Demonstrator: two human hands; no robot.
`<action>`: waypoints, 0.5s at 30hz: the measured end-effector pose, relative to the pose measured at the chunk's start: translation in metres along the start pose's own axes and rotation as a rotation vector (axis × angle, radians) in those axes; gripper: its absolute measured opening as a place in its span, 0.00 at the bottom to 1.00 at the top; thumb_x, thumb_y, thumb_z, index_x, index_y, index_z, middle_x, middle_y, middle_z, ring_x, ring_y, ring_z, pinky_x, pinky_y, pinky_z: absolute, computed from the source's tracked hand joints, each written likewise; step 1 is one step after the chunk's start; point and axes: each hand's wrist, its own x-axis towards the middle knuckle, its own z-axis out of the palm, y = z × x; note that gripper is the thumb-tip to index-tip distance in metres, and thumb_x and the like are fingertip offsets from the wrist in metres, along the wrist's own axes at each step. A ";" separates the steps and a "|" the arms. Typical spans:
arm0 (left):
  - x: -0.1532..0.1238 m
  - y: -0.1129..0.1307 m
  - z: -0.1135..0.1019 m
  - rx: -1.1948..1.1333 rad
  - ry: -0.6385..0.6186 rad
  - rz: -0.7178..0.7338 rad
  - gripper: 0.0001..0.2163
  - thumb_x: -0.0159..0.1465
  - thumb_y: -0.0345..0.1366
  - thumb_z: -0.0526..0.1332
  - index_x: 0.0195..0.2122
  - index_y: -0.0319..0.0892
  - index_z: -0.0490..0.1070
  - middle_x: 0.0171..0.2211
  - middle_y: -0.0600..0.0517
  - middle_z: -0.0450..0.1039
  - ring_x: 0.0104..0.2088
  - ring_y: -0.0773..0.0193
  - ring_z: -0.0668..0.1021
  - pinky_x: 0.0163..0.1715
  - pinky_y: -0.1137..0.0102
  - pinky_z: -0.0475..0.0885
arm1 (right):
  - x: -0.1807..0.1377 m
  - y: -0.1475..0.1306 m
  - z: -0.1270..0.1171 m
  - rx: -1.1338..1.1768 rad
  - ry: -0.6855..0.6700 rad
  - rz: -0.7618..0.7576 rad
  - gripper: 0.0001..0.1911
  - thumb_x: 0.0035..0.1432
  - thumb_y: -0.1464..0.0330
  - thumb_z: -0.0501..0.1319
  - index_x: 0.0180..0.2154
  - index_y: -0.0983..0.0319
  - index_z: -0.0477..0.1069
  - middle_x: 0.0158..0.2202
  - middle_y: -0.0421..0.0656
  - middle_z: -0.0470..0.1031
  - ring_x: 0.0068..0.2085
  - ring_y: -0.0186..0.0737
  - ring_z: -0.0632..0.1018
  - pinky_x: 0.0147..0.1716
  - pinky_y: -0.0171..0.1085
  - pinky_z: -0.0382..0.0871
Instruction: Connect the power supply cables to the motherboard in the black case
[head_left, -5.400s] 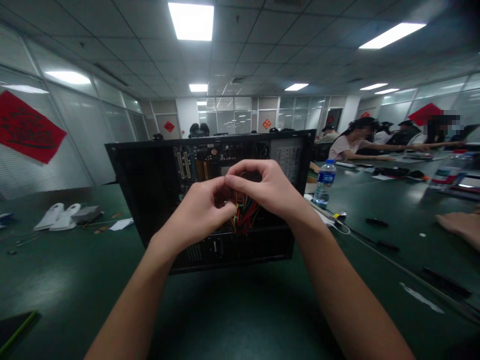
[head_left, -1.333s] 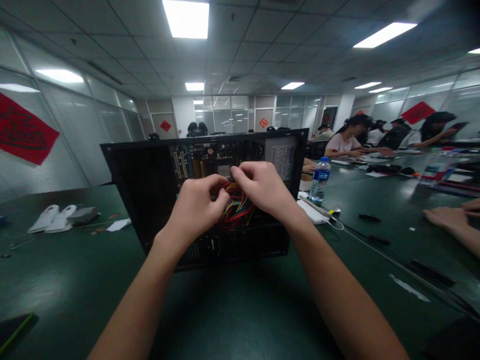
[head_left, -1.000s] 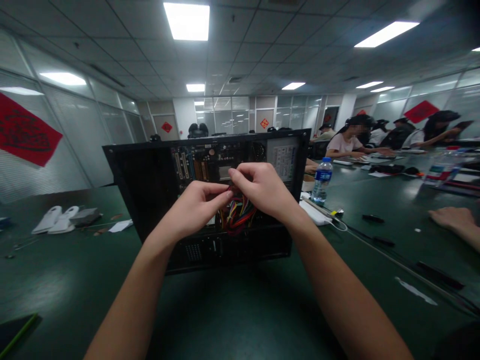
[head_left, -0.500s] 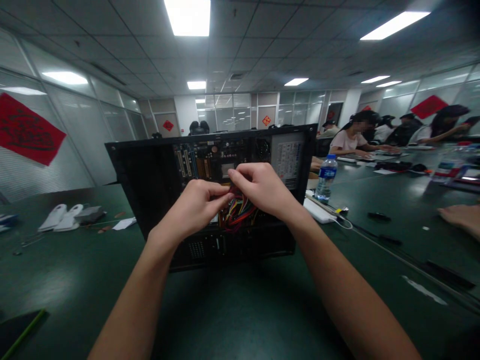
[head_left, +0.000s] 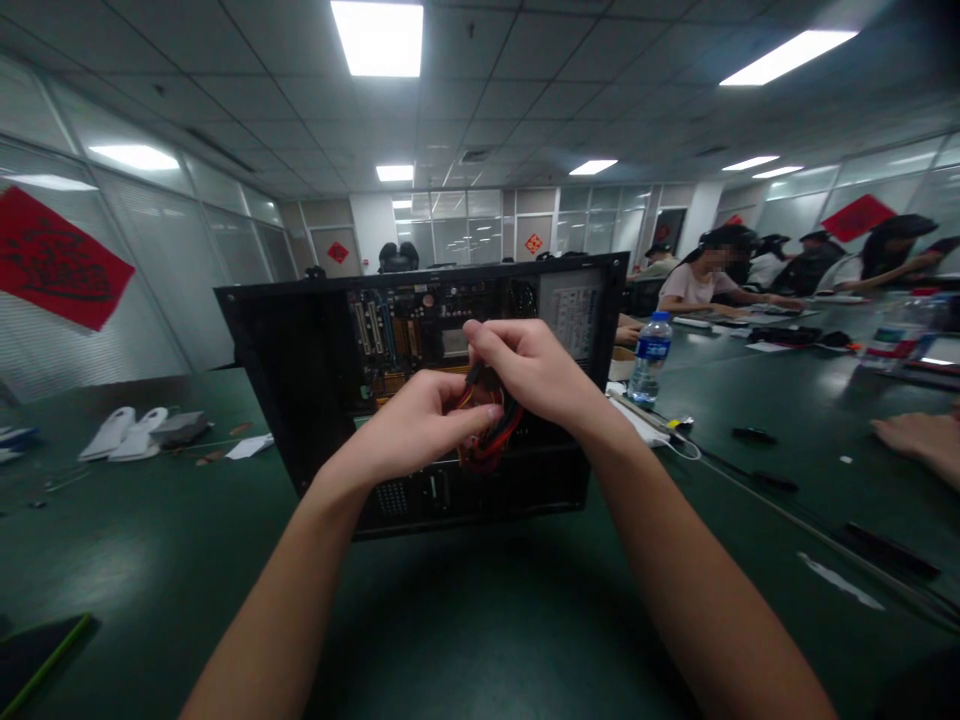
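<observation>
An open black computer case [head_left: 300, 370] lies on the green table [head_left: 465, 620] with its motherboard [head_left: 405, 330] facing me. A bundle of red, yellow and black wires [head_left: 491, 440] hangs in front of the board. My left hand [head_left: 420, 425] is closed, its fingers pinching the wires from the left. My right hand [head_left: 536, 370] is closed on the same wires from above, thumb and fingers around a dark connector.
A water bottle [head_left: 649, 358] stands right of the case, beside a white box and cable [head_left: 679, 440]. White parts [head_left: 124, 432] lie at left. Black tools [head_left: 754, 436] lie on the right. Another person's hand [head_left: 919, 445] rests at the right edge; several people sit beyond.
Both hands stayed at the wire bundle. My left hand slid lower and to the right under the right hand, and the wires are more bunched between them. The view shifted slightly.
</observation>
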 end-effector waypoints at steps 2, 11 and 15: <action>0.001 0.000 0.002 -0.002 0.045 0.005 0.11 0.63 0.43 0.67 0.34 0.38 0.77 0.29 0.52 0.77 0.28 0.66 0.75 0.28 0.73 0.68 | 0.000 0.001 -0.002 0.011 -0.012 0.001 0.35 0.64 0.37 0.53 0.25 0.61 0.66 0.24 0.39 0.65 0.29 0.34 0.67 0.30 0.35 0.59; 0.005 0.001 -0.001 0.019 0.218 0.081 0.14 0.61 0.46 0.67 0.29 0.39 0.74 0.25 0.54 0.72 0.25 0.67 0.72 0.25 0.74 0.67 | -0.009 -0.026 -0.011 -0.250 0.178 -0.100 0.22 0.70 0.52 0.58 0.32 0.62 0.72 0.32 0.44 0.73 0.36 0.39 0.73 0.38 0.37 0.66; -0.002 0.004 -0.011 0.057 0.228 0.137 0.17 0.60 0.49 0.69 0.30 0.38 0.75 0.26 0.53 0.73 0.28 0.66 0.73 0.28 0.73 0.68 | -0.044 -0.059 -0.002 -0.400 0.140 -0.210 0.10 0.69 0.62 0.60 0.37 0.60 0.75 0.47 0.51 0.74 0.50 0.49 0.76 0.48 0.46 0.73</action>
